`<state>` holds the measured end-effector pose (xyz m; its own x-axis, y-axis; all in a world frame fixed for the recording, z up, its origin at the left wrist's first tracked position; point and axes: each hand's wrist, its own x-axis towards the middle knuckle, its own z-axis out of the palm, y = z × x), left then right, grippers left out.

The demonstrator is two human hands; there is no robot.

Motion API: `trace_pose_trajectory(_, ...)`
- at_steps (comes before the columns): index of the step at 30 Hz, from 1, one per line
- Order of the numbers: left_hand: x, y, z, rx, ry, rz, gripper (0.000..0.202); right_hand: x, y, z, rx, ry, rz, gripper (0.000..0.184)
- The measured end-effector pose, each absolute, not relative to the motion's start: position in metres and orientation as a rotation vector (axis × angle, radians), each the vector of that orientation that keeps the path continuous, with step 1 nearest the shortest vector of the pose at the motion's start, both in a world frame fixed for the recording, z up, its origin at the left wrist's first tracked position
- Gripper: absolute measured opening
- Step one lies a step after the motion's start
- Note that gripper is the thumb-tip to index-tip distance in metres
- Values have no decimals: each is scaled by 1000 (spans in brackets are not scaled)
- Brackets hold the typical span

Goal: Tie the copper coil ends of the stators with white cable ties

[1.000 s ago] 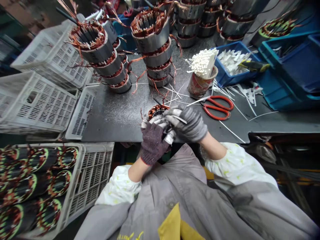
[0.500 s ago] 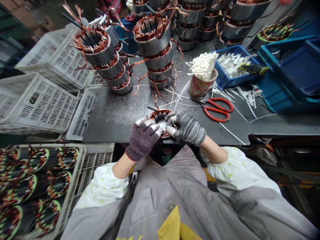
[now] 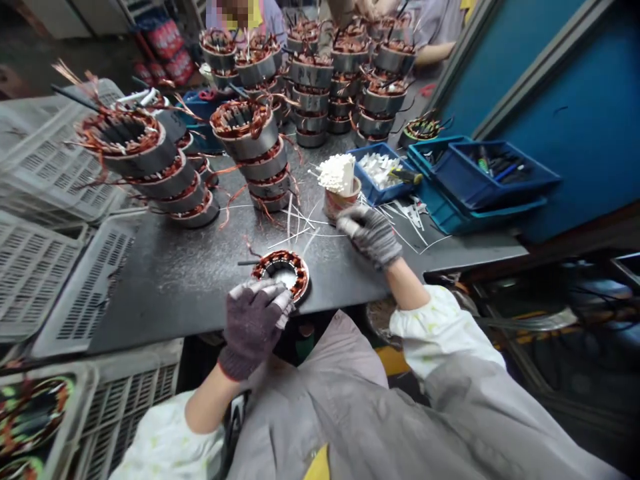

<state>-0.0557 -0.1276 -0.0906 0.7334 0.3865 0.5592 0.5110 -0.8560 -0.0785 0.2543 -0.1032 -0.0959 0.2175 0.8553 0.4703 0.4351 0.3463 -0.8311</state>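
Observation:
A small motor stator with copper windings lies on the dark table near its front edge. My left hand, in a dark purple glove with white fingertips, grips its near left rim. My right hand, in a grey knitted glove, is at the foot of a cup packed with white sticks. Its fingers are curled, and whatever they hold is hidden. The red-handled scissors seen earlier lie out of sight where this hand now is. Loose white strips are scattered between the stator and the cup.
Stacked stators stand at the back, with another leaning stack at left. Blue bins and darker bins are at right. White plastic crates line the left side. People are across the table.
My right hand has left the stator and moved right to beside the cup, covering the scissors' place. The left hand stays on the stator. The view has shifted, showing more of the back.

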Motion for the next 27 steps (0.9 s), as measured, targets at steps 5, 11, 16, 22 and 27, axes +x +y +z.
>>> trace_pose_trajectory(5, -39, -143, -91, -2605, -789, -845, 22, 282, -53, -83, -1416, -1142, 145, 20)
trace_pose_trajectory(11, -44, -130, -99, -2707, -701, -920, 22, 285, -57, -60, -1198, -968, 306, 23)
trace_pose_trajectory(16, -45, -135, -105, -2730, -810, -963, 29, 247, -133, -63, -1001, -982, 299, 11)
trace_pose_trajectory(22, -50, -144, -103, -2840, -905, -784, 40, 184, -234, -100, -897, -1483, 705, 10)
trace_pose_trajectory(27, -49, -146, -101, -2847, -978, -758, 36, 165, -269, -125, -945, -1459, 800, 17)
